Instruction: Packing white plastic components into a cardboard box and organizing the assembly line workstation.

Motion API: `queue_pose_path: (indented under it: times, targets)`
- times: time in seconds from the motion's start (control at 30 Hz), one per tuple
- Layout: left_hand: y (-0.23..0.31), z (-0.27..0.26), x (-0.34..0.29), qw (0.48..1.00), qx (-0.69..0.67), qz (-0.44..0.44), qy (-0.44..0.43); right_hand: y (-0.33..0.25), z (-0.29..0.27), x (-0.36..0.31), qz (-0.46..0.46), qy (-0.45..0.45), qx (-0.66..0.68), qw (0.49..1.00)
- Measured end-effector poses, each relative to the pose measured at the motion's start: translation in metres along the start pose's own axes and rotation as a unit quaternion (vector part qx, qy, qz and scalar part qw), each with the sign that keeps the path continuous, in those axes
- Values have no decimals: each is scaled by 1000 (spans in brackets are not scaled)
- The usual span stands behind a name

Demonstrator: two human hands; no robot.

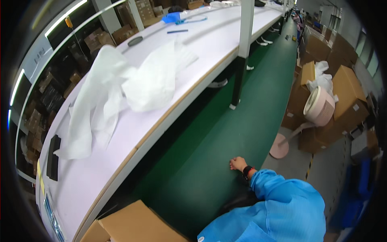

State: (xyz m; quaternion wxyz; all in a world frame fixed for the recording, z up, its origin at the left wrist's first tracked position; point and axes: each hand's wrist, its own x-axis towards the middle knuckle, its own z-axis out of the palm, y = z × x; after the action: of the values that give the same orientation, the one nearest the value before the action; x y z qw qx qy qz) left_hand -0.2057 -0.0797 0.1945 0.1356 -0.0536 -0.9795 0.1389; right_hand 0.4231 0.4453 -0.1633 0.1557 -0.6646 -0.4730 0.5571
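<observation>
My right hand (pixel 238 163), in a blue sleeve (pixel 268 181) with a dark band at the wrist, hangs over the green floor strip (pixel 209 161) beside the long table. Its fingers are curled in, and nothing shows in them. My left hand is out of view. On the white tabletop (pixel 133 125), left of my hand and apart from it, lie crumpled white sheets of thin, soft material (pixel 149 80). A black bar-shaped block (pixel 53 157) lies near the far left edge. An open cardboard box (pixel 137 222) stands at the bottom, near my body.
A white post with a black lower part (pixel 239 80) rises along the table's edge. On the right stand a pale pink pedestal fan (pixel 320 105) and cardboard boxes (pixel 348 94). A blue item (pixel 172 17) and a dark oval piece (pixel 135 41) lie farther along the table.
</observation>
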Motion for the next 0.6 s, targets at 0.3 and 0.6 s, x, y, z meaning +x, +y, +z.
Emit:
queue_pose_path:
  times: [0.3,0.6]
  targets:
    - [85,-122,-57,961,-10,276,-12,21,-132,73,-183,402,-318,839]
    - [401,-225,-275,914,-53,392,-87,38,-218,64,-327,289,-252,864]
